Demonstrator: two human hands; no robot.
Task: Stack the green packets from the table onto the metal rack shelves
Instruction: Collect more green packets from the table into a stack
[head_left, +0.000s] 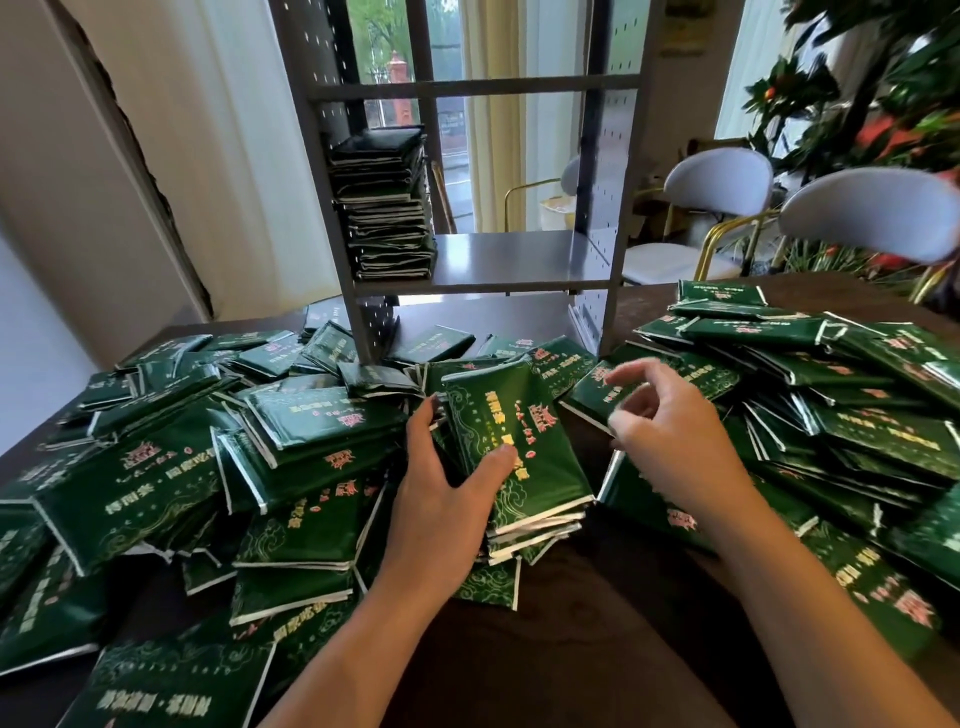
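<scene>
We see the left hand (447, 488) gripping a small stack of green packets (519, 447) on the dark table (571, 597), thumb on the top packet and fingers round the stack's left edge. The right hand (670, 426) hovers just right of it, blurred, fingers loosely curled and holding nothing. Loose packet piles (208, 467) cover the table on both sides, and the metal rack (519, 260) behind carries a tall stack on shelf (387, 208) at its left end.
</scene>
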